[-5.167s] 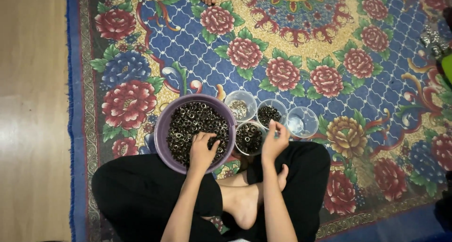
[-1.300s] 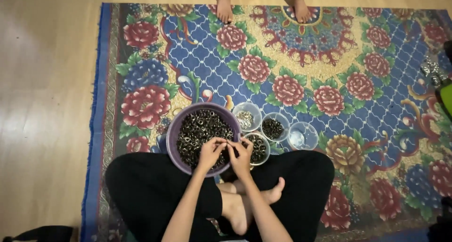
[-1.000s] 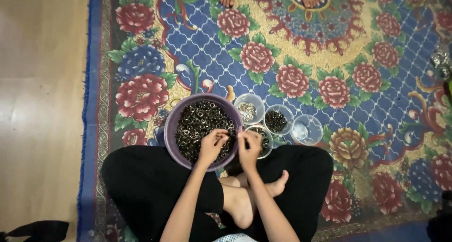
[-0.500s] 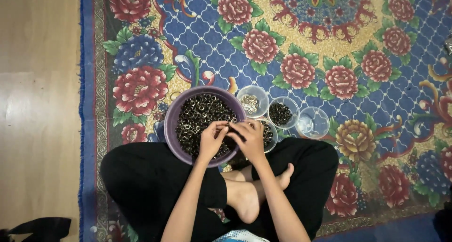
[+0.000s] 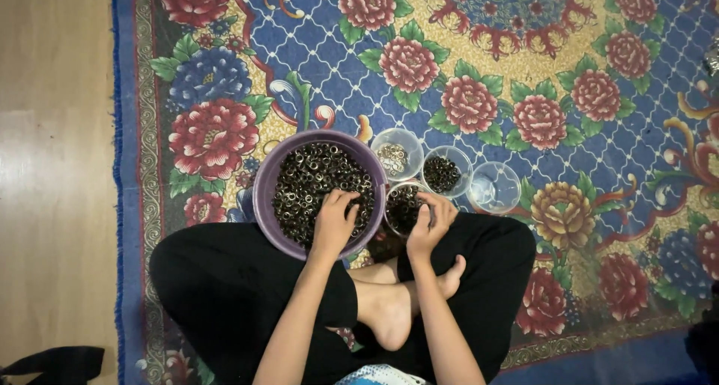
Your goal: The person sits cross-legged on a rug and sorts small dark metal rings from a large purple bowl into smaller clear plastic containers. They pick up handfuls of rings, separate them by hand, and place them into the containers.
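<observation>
- The patterned rug fills the floor, red and blue flowers on a blue lattice, with bare wooden floor along the left; it serves as the working surface.
- The person sits cross-legged at the near edge in black trousers, one bare foot tucked between the knees, so everything sits within easy reach.
- The purple bowl rests against the left knee, heaped with small dark metal rings.
- Four small clear cups stand just right of it: a far cup of pale pieces, a cup of dark ones, a nearly empty cup farthest right, and a near cup of rings touching the bowl.
- Left hand lies in the bowl, fingers curled down into the rings, apparently gathering some.
- Right hand hovers over the near cup, fingers bent together; whether they pinch a ring I cannot tell.
</observation>
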